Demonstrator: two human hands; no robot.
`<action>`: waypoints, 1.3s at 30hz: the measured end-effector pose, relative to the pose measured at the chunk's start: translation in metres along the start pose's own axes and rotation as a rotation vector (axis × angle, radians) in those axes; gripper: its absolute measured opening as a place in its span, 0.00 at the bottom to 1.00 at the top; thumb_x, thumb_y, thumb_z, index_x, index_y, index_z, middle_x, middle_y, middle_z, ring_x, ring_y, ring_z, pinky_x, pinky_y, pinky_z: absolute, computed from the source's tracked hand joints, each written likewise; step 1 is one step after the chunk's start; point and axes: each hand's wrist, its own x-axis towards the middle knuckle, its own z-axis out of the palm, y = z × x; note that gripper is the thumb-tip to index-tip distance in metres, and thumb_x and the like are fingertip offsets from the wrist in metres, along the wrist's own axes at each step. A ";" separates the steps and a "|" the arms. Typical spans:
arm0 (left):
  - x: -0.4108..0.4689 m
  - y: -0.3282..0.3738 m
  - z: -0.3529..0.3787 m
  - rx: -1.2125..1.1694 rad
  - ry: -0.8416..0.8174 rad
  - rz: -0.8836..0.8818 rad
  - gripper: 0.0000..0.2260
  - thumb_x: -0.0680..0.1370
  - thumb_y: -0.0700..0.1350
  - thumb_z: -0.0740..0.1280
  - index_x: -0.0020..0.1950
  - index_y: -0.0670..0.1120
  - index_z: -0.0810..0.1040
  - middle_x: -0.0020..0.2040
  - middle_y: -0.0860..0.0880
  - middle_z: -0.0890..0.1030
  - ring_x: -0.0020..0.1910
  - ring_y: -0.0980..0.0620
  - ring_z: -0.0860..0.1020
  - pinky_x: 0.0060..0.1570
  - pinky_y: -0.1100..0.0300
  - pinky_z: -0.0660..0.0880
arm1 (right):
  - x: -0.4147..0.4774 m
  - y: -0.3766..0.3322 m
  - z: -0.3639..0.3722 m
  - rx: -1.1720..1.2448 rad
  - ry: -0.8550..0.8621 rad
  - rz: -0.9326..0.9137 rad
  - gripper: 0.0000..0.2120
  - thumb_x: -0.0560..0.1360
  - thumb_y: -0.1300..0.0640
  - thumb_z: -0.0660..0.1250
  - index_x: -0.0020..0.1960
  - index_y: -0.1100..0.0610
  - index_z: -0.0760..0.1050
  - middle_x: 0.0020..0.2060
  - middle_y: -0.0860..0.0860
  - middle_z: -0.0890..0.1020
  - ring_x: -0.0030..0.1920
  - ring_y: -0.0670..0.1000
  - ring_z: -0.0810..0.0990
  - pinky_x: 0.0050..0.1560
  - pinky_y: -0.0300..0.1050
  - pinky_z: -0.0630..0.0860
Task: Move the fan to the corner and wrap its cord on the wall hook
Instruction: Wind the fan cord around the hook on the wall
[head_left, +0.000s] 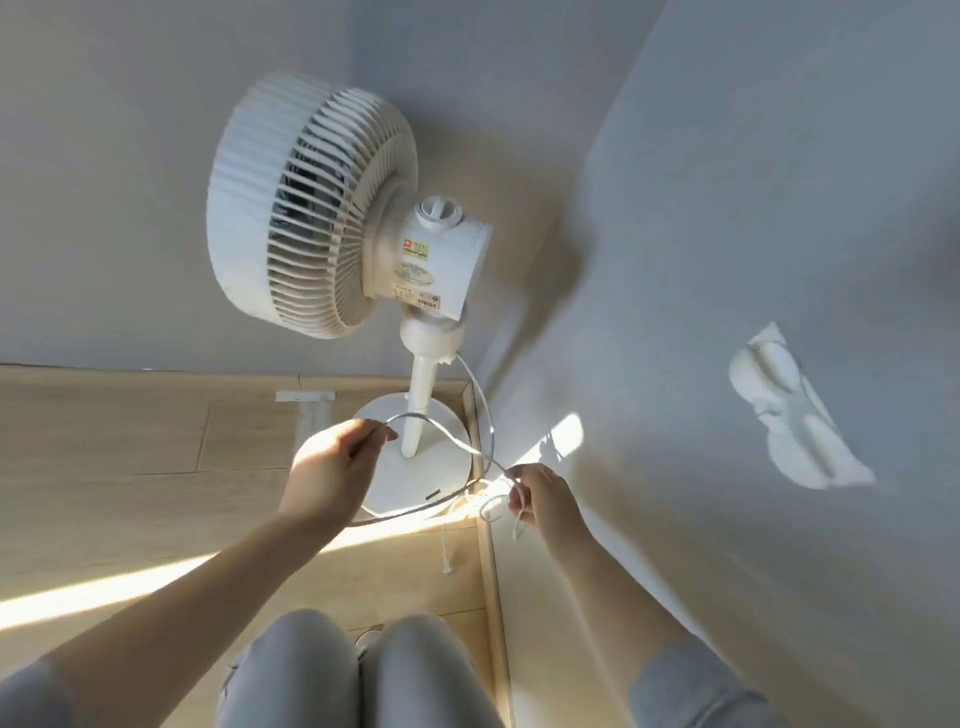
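Between your hands the cord (447, 436) is sagging: left hand (332, 467) and right hand (540, 499) are pinching it before the cornered fan (332, 208). Tugging toward the wall hook (789, 410) is risking tipping it.

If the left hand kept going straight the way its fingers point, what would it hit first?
Most likely the fan's pole. The left hand, pinching the cord, points right and slightly up over the round base, and the pole stands just past its fingertips. Depth is unclear, so it might pass in front.
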 end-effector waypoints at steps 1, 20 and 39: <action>-0.010 -0.002 0.000 -0.006 0.024 0.018 0.09 0.79 0.44 0.62 0.48 0.48 0.83 0.45 0.50 0.84 0.46 0.49 0.78 0.43 0.58 0.70 | -0.006 0.006 -0.002 0.009 -0.011 -0.021 0.10 0.76 0.62 0.56 0.40 0.58 0.75 0.29 0.52 0.73 0.31 0.50 0.71 0.41 0.44 0.69; -0.092 0.098 -0.051 0.213 0.252 0.326 0.10 0.78 0.45 0.63 0.48 0.45 0.83 0.47 0.44 0.76 0.47 0.44 0.75 0.42 0.57 0.67 | -0.123 -0.018 -0.070 0.230 -0.075 -0.193 0.07 0.75 0.64 0.62 0.45 0.64 0.78 0.29 0.56 0.76 0.28 0.54 0.74 0.42 0.47 0.77; -0.082 0.099 -0.070 -0.434 0.064 0.079 0.14 0.72 0.34 0.69 0.56 0.44 0.75 0.51 0.45 0.81 0.47 0.48 0.83 0.55 0.53 0.78 | -0.105 -0.028 -0.051 0.107 -0.159 -0.144 0.11 0.80 0.55 0.58 0.49 0.60 0.76 0.38 0.55 0.82 0.39 0.54 0.83 0.43 0.41 0.76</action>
